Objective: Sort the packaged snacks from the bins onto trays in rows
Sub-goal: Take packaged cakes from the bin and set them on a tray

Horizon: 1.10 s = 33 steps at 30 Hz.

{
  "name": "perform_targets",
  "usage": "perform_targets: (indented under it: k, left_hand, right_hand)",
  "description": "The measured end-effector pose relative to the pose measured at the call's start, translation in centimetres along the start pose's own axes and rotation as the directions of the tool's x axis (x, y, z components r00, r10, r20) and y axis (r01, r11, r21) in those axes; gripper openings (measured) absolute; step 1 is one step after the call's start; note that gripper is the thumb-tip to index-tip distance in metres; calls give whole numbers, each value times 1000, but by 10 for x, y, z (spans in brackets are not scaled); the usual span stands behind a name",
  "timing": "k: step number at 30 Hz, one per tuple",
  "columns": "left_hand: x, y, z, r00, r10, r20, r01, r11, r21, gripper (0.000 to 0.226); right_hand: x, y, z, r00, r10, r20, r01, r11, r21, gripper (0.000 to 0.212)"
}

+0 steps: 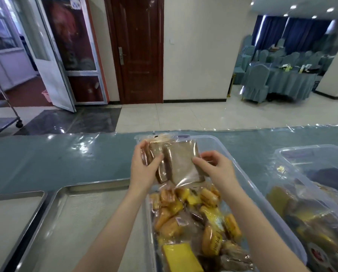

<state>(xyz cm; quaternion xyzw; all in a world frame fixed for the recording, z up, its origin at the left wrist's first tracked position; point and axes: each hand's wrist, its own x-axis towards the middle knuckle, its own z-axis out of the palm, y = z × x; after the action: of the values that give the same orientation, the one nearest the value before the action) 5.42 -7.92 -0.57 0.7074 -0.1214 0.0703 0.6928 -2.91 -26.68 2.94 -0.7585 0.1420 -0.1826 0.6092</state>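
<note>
Both hands hold clear packets of brown bread slices above the far end of a clear plastic bin (248, 185). My left hand (144, 165) grips the left packet (154, 152) from its left side. My right hand (215, 165) pinches the right edge of the larger packet (182, 161). The two packets overlap. Below them the bin is full of wrapped yellow and orange buns and cakes (199, 218). A bare metal tray (80, 222) lies just left of the bin.
A second metal tray (11, 216) sits at the far left. Another clear bin (311, 193) with dark and yellow packets stands at the right. The table has a blue cloth under shiny plastic film (56, 160). Beyond it are tiled floor and a steel trolley (1, 114).
</note>
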Motion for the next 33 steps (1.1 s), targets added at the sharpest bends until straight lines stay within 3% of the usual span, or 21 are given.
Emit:
perform_targets:
  k: [3, 6, 8, 10, 12, 14, 16, 20, 24, 27, 33]
  left_hand:
    - [-5, 3, -30, 990, -116, -83, 98, 976, -196, 32]
    - [-14, 3, -73, 970, -224, -97, 185, 934, -306, 18]
    - [-20, 1, -106, 966, -252, -54, 220, 916, -335, 32]
    - [-25, -3, -137, 965, -261, -1, 245, 910, -334, 60]
    - [-29, -11, -168, 970, -241, 23, 236, 922, -307, 57]
    - [-29, -25, -199, 971, -238, 7, 230, 932, -278, 58]
    - [-28, -44, -227, 963, -270, -11, 259, 931, -256, 63]
    - [-27, -91, -269, 926, -377, -25, 361, 902, -238, 66]
    - [-23, -146, -296, 887, -459, -54, 451, 886, -110, 71]
    - [-12, -181, -310, 826, -563, -33, 557, 824, -108, 73]
    - [19, -226, -325, 832, -552, 55, 555, 827, -94, 73]
  right_hand:
    - [-10, -6, 61, 1000, -10, 19, 10, 1000, -2, 20]
    - [-23, -13, 117, 980, 46, 191, -44, 999, -11, 27]
    - [-33, -19, 151, 961, 64, 268, -46, 996, -72, 38]
    - [-45, -24, 185, 967, 21, 255, 52, 959, -277, 46]
    - [-60, -26, 219, 966, -48, 254, 145, 915, -376, 41]
    - [-72, -22, 252, 964, -68, 256, 153, 932, -328, 38]
    - [-77, -11, 281, 961, 29, 276, 33, 975, -218, 42]
    - [-79, 30, 334, 877, 254, 409, -226, 967, -116, 46]
    - [-79, 73, 377, 873, 310, 375, -287, 951, -119, 31]
    - [-74, 95, 402, 867, 372, 331, -355, 928, -112, 17]
    - [-53, 123, 437, 854, 440, 279, -428, 898, -108, 36]
